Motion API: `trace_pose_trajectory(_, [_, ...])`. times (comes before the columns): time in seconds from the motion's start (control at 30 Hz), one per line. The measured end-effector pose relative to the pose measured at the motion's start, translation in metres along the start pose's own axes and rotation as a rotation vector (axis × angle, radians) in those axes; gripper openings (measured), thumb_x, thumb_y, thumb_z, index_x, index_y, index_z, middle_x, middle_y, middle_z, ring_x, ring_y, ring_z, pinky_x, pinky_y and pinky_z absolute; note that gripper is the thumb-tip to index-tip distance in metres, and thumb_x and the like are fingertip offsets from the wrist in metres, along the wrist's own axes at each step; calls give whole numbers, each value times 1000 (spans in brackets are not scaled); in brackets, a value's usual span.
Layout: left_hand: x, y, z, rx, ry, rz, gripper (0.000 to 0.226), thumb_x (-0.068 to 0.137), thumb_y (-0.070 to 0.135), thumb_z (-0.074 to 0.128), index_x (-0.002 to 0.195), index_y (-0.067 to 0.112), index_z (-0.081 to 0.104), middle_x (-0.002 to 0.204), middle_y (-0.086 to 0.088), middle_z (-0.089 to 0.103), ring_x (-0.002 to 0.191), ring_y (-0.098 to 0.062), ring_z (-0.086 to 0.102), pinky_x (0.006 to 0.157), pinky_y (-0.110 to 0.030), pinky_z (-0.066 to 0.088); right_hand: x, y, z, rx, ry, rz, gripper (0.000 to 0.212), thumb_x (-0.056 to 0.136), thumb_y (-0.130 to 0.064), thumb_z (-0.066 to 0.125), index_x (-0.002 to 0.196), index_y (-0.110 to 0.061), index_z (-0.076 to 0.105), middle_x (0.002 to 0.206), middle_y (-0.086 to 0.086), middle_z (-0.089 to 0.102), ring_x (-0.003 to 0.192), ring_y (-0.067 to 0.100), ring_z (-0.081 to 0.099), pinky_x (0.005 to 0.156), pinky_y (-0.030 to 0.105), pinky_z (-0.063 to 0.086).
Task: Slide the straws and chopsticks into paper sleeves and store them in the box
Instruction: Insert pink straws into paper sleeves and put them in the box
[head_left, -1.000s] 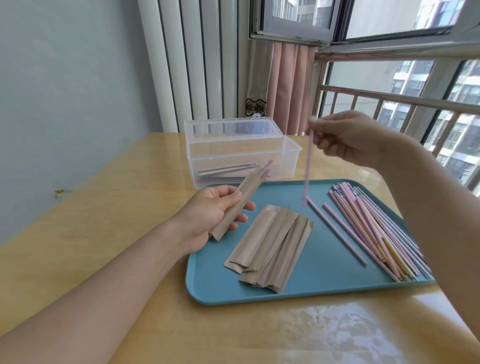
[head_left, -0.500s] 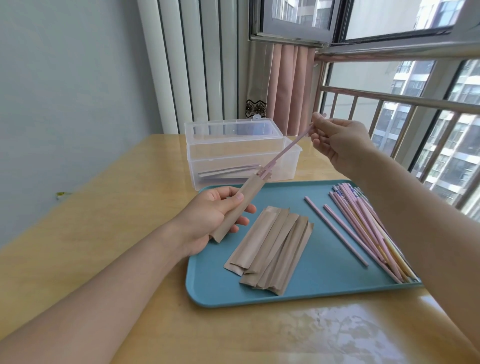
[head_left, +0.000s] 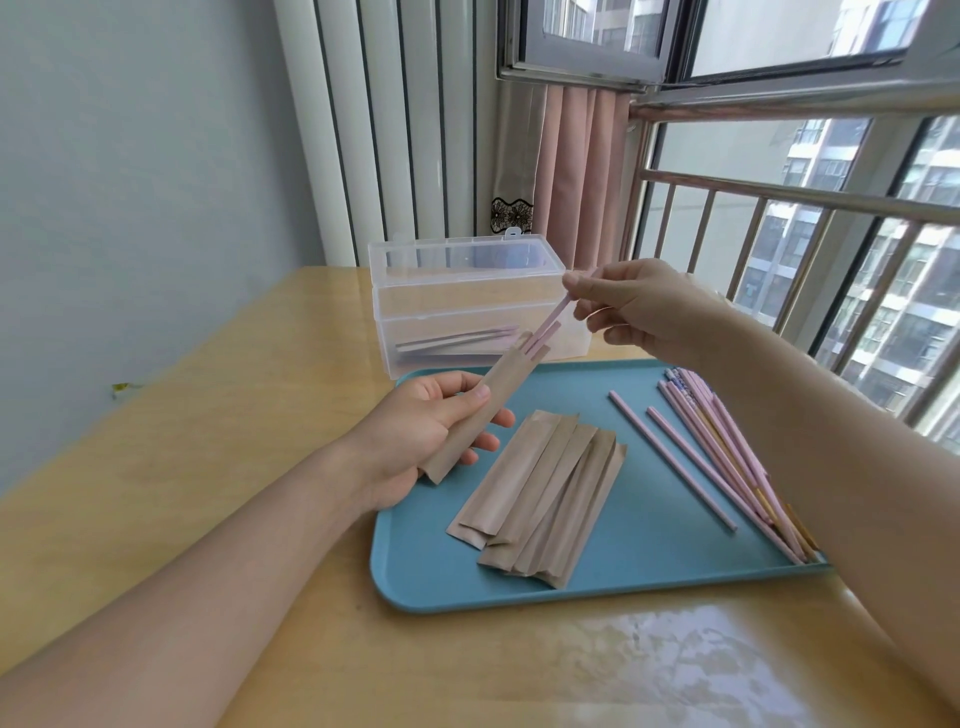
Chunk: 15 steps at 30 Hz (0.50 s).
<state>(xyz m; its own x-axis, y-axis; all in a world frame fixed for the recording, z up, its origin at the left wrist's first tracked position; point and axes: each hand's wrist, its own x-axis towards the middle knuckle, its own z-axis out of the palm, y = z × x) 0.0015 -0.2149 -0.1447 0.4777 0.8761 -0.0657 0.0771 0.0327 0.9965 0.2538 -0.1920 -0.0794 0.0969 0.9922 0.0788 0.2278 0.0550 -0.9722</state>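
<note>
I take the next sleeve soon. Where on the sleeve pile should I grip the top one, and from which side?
Probably pinch the top sleeve at its far open end, coming from above on the left. That edge lies exposed on the tray, while its right side abuts neighbouring sleeves.

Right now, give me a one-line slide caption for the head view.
Left hand holds a paper sleeve while right hand feeds a pink stick into it.

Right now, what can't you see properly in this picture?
Head view only:
- Pink stick: its lower part is hidden inside the brown paper sleeve the left hand holds.
- Clear plastic box: cloudy walls blur the sleeved pieces inside; no counting them.
- Pile of pink sticks on the blue tray: right arm covers its far side.
</note>
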Motion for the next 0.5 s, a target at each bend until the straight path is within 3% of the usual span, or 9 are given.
trace_pose_trajectory(0.1, [1,0,-1,-11,10,-8,22,103,23,53,113,11,69,98,-3,76,68,-9,65,59,-23,51,3,3,4,90,98,-98,18,90,-19,73,103,-7,71,78,6,73,62,11,67,53,20,52])
trace_pose_trajectory(0.2, [1,0,-1,-24,10,-11,23,103,23,53,114,10,69,99,-3,76,68,-9,65,59,-23,50,5,3,5,70,177,-158,15,93,-14,69,101,-2,74,81,10,75,68,14,71,59,22,55])
trace_pose_trajectory(0.5, [4,-2,-2,-108,35,-21,19,102,19,54,106,9,70,94,-4,76,64,-8,64,52,-19,49,0,7,24,-66,-74,-97,17,94,-13,68,105,-3,75,88,11,75,74,17,72,61,23,57])
